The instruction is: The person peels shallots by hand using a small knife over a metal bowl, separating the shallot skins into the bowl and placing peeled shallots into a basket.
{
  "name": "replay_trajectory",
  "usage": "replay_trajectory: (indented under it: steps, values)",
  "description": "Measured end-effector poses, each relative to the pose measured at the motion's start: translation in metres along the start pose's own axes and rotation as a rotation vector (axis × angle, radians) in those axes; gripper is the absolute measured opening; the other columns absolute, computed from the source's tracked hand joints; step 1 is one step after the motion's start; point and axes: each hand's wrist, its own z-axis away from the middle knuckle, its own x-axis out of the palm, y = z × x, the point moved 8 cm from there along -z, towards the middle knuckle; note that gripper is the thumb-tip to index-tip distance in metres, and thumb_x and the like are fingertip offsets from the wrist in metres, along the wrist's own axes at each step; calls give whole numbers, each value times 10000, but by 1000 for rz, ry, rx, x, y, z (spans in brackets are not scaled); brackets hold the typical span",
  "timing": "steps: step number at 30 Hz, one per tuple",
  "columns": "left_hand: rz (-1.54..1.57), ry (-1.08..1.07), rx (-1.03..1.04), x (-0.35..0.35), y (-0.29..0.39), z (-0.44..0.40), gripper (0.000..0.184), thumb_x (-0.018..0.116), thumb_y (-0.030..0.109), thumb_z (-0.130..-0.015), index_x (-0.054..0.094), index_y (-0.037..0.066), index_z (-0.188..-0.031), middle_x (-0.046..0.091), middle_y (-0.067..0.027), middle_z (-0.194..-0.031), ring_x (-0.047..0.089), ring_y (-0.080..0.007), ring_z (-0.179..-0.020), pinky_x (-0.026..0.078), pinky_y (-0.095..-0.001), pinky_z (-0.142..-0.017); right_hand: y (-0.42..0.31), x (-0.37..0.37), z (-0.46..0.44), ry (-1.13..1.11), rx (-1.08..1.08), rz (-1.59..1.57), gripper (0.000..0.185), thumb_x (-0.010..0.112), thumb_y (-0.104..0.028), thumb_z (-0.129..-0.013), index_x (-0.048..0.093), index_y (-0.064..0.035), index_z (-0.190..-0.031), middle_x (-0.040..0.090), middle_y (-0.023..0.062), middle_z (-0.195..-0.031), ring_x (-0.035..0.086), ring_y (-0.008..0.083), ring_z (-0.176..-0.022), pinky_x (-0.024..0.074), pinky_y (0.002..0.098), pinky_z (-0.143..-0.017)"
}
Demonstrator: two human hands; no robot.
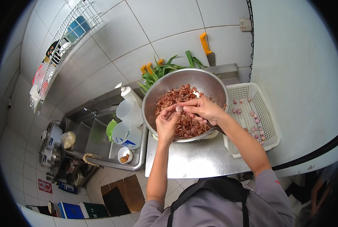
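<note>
Over a large steel bowl [222, 94] full of reddish-brown shallot skins [191, 126], my two hands meet at the fingertips. My left hand [167, 124] is closed, pinching a small pale shallot [179, 109]. Close against it, the fingers of my right hand [206, 109] are curled around a slim dark-handled tool [216, 129]; its working end is hidden. Right of the bowl stands a white perforated basket [235, 153] with several pinkish shallots [256, 121] scattered inside, below my right forearm.
The bowl and basket rest on a steel counter [182, 162]. Green leaves [159, 72] and orange-handled knives [206, 43] are behind the bowl. To the left are plastic containers [125, 132], a white pump bottle [129, 92], a small cup [124, 154] and a sink [91, 138].
</note>
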Motion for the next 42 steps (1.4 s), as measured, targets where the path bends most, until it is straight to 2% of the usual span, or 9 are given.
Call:
replay_trajectory:
  steps: [11, 15, 18, 26, 29, 32, 33, 36, 42]
  values:
    - [255, -67, -63, -2, -7, -6, 299, 582, 33, -799, 456, -15, -1067, 577, -139, -1060, 576, -181, -932, 460, -253, -760, 2, -39, -11, 275, -37, 78, 290, 492, -152, -884, 533, -92, -1165, 401, -53, -598, 301, 4, -417, 203, 164, -319]
    - [244, -33, -100, -2, -6, -10, 296, 597, 59, -798, 473, -9, -1058, 583, -130, -1055, 577, -169, -926, 459, -249, -754, -9, -65, -18, 482, -331, 869, 270, 540, -132, -825, 590, -68, -1082, 618, 166, -837, 616, 265, -733, 480, 351, -635]
    - [-12, -120, -79, 13, 2, -10, 273, 609, 80, -796, 509, -11, -1033, 596, -120, -1016, 574, -154, -921, 463, -249, -776, -7, -81, -8, 599, 18, 1058, 266, 555, -133, -793, 616, -111, -1050, 577, 213, -1007, 548, 352, -972, 415, 395, -859]
    - [-640, -628, 165, 155, -11, 32, 250, 585, 76, -778, 554, -34, -1001, 611, -125, -931, 605, -189, -863, 464, -286, -765, -59, -110, 8, 617, -160, 1104, 283, 538, -114, -794, 612, -163, -1063, 581, 172, -1033, 557, 323, -959, 437, 390, -833]
    - [-582, -466, 500, 155, 7, 19, 245, 566, 64, -773, 563, -15, -1005, 610, -141, -924, 604, -211, -819, 459, -314, -746, -68, -115, 13, 595, -177, 1098, 264, 529, -105, -795, 618, -127, -1043, 598, 182, -976, 569, 326, -931, 442, 381, -823]
    - [-803, -389, 131, 103, 8, -25, 186, 519, 71, -790, 620, 33, -942, 621, -171, -828, 610, -308, -782, 469, -363, -702, -59, -109, 20, 539, -233, 1061, 266, 524, -88, -782, 617, -107, -1030, 612, 191, -903, 585, 336, -875, 453, 365, -799]
    - [-862, -368, 271, 82, -1, -46, 177, 515, 70, -794, 627, 29, -925, 624, -171, -794, 615, -302, -755, 473, -358, -698, -50, -107, 19, 505, -179, 1089, 282, 516, -73, -775, 619, -120, -1033, 612, 189, -906, 588, 334, -867, 454, 369, -793]
    - [-1027, -691, 12, 35, -67, -99, 223, 486, 52, -759, 627, 23, -929, 630, -165, -849, 606, -279, -829, 464, -353, -748, -26, -92, 15, 448, -80, 1207, 342, 488, -28, -756, 625, -158, -1041, 614, 180, -912, 596, 328, -841, 460, 383, -776]
    - [-1592, -512, 128, -37, -85, -143, 261, 495, 6, -704, 614, 3, -936, 600, -186, -927, 553, -334, -910, 446, -365, -807, -23, -88, 16, 518, -109, 1358, 418, 453, 20, -726, 626, -189, -1044, 617, 173, -907, 602, 323, -824, 471, 403, -745]
